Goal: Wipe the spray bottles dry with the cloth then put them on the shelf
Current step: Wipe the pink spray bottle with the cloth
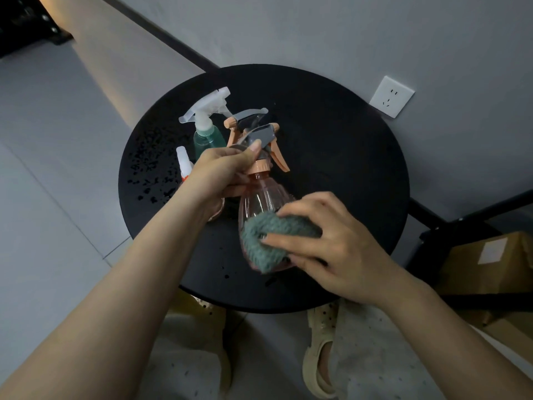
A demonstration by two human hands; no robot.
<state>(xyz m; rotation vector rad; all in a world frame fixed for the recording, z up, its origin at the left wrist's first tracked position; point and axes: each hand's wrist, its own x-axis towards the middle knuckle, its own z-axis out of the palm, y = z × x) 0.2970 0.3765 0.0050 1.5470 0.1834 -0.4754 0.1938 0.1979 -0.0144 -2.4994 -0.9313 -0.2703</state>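
**Pink bottle in my hands, cloth against its side**

The round black bench (331,145) fills the middle of my view, with water droplets scattered across its left part and a few near the front edge. Behind it a grey wall carries a white wall socket (391,96). To the right, under a dark frame, sits a brown cardboard box (490,261) with a white label.

My left hand (222,171) is closed around the neck of the clear pink plastic spray bottle (264,197), just below its peach collar and grey trigger head, thumb up beside the head. I hold the bottle tilted above the bench, base toward me. My right hand (334,243) has its grip clamped on the fluffy grey-green cloth (274,235), pressing it against the lower body of the bottle, fingers spread over the top of the cloth.

Standing on the bench behind my left hand are a teal translucent spray bottle (206,137) with a clear white trigger head, and a second peach-and-grey trigger sprayer (245,118), whose body is mostly hidden by my hand. A small white-capped bottle (184,161) with an orange band stands to the left; I cannot tell what kind it is.
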